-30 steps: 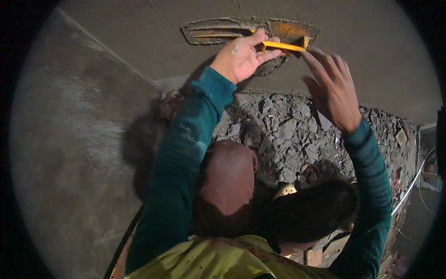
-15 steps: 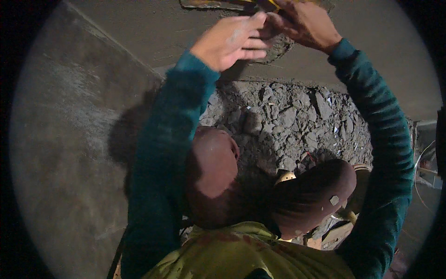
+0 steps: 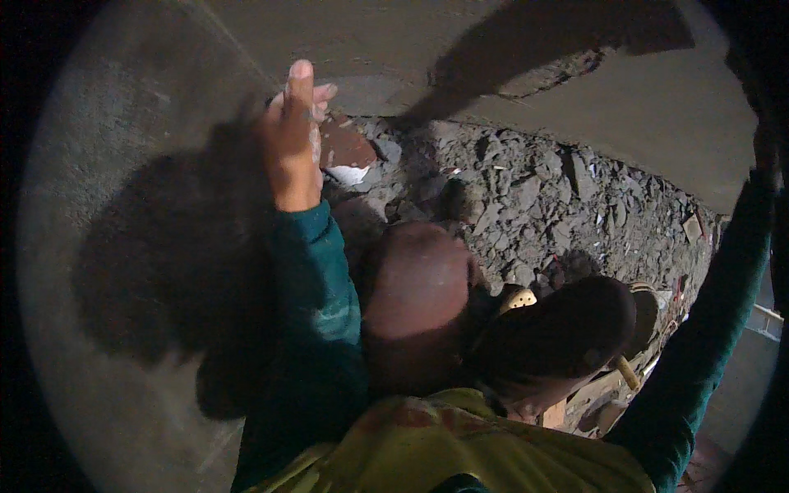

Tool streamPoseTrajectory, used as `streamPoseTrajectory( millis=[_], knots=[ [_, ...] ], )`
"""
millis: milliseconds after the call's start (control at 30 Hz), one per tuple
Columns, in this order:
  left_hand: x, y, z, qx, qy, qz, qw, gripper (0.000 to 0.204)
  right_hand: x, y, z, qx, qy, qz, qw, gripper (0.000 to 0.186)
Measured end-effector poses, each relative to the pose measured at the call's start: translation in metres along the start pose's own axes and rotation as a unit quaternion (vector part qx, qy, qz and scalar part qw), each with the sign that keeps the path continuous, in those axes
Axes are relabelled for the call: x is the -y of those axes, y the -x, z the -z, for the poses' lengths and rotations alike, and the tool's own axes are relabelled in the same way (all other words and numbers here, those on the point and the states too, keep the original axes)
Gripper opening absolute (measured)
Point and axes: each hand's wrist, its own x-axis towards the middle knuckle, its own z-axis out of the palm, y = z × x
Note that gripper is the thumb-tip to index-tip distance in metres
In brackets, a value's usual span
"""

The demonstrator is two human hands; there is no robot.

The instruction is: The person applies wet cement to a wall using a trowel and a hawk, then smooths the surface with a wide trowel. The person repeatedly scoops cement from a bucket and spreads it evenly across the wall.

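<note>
Splitting up in the head view: half a second ago both hands were bunched near 12 o'clock by the yellow-handled trowel, now the left hand [image 3: 293, 140] is over at 11, fingers loosely out, nothing visible in it. Right hand [image 3: 767, 156] is just a dim blur on the rim around half past 2, so can't tell its grip or where the trowel is. Gray wall [image 3: 362, 41] up top ends at the rubble [image 3: 534, 197], brown chunk [image 3: 347, 146] right beside the left hand. Open air between the hands, 12 to 2.
</note>
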Motion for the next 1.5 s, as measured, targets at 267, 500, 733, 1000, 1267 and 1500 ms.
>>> streamPoseTrajectory(
  millis=[267,500,733,1000,1267,1500],
  knots=[
    [0.086,0.009,0.037,0.000,-0.184,0.013,0.983,0.053,0.037,0.198,-0.211,0.260,0.036,0.172,0.949,0.043],
    [0.158,0.025,0.042,-0.068,-0.316,-0.217,0.921,0.046,0.061,0.219,-0.308,0.286,0.013,0.160,0.945,0.038],
    [0.192,0.035,0.046,-0.136,-0.307,-0.120,0.934,0.068,0.057,0.193,-0.326,0.256,-0.018,0.185,0.949,0.029],
    [0.220,0.054,0.061,-0.077,-0.285,-0.107,0.949,0.068,0.064,0.114,-0.208,0.151,-0.018,0.193,0.969,0.031],
    [0.219,0.070,0.052,0.099,-0.478,-0.080,0.869,0.060,0.039,0.017,-0.050,0.158,-0.134,0.122,0.971,0.026],
    [0.242,0.058,0.039,0.162,-0.407,-0.083,0.895,0.059,-0.027,0.029,-0.010,-0.062,0.098,0.190,0.975,0.024]
  ],
)
